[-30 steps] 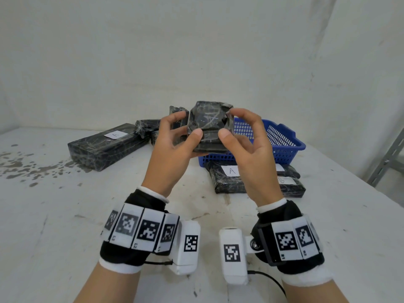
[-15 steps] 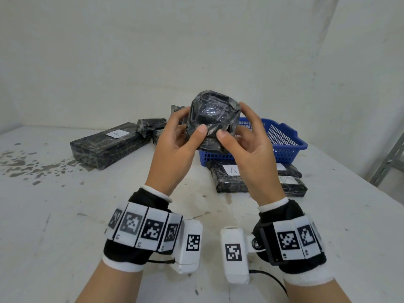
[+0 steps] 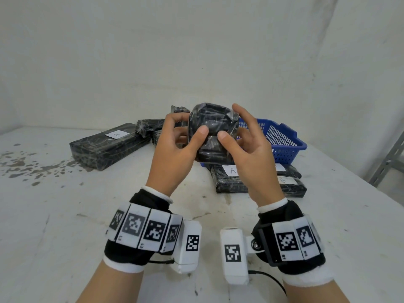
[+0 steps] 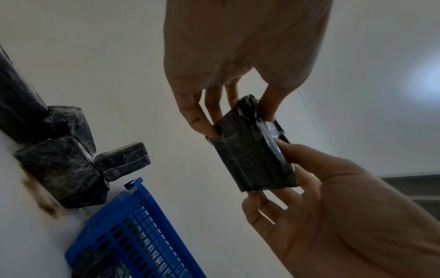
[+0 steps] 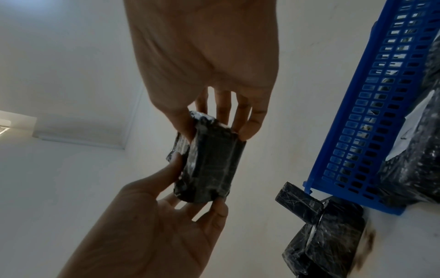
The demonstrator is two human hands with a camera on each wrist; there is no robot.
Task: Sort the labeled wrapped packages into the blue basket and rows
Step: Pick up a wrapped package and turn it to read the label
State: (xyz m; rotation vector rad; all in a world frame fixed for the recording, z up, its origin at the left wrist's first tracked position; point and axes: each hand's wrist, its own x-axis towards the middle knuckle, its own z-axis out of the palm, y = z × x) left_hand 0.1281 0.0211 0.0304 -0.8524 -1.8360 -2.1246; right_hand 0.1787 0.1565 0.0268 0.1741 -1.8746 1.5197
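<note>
A small black wrapped package (image 3: pixel 213 132) is held up over the table, pinched between both hands; no label shows on it. My left hand (image 3: pixel 189 124) grips its left side, thumb on the front and fingers behind. My right hand (image 3: pixel 230 121) grips the right side, thumb on the front. In the left wrist view the package (image 4: pixel 252 156) sits between the thumb and fingers of each hand. The blue basket (image 3: pixel 282 138) stands behind my right hand, with a labeled package (image 5: pixel 416 150) inside it.
Two flat packages lie in front of the basket, one labeled A (image 3: pixel 231 178) and one labeled B (image 3: pixel 290 185). A long package with a white label (image 3: pixel 109 147) lies at the left, and small wrapped packages (image 3: pixel 148 127) cluster behind it. Dark stains (image 3: pixel 26 167) mark the table's left side.
The package has been turned in my hands and now sits slightly lower. My right index finger has lifted off its top edge.
</note>
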